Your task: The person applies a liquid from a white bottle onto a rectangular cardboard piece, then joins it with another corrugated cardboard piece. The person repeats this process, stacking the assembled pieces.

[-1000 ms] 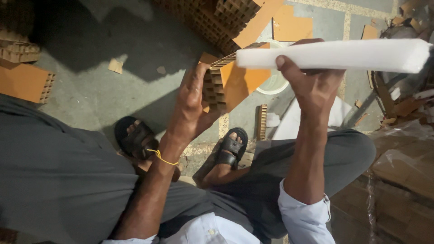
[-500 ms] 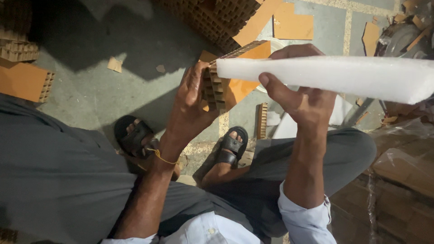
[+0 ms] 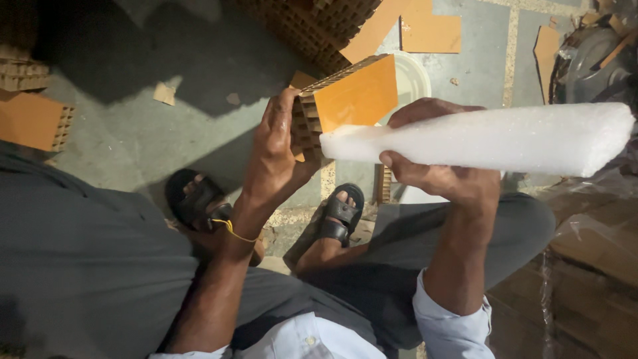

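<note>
My left hand [image 3: 276, 156] grips a stack of orange, honeycomb-backed tiles [image 3: 345, 100] held up in front of me, its smooth orange face toward the right. My right hand [image 3: 432, 166] holds a long white foam sheet [image 3: 485, 139], folded or rolled flat, that stretches to the right edge. The foam's left end touches the tile stack's lower edge. A yellow thread circles my left wrist. I sit with grey trousers and black sandals [image 3: 342, 213] on a concrete floor.
More ribbed tiles are heaped at top centre [image 3: 319, 26] and at the left edge [image 3: 33, 119]. Flat orange tiles [image 3: 432, 30] and a white round container [image 3: 409, 76] lie on the floor ahead. Cardboard boxes wrapped in plastic [image 3: 585, 266] stand at right.
The foam sheet has come down and to the left until its end meets the tile stack. My left hand has kept the tiles in about the same place.
</note>
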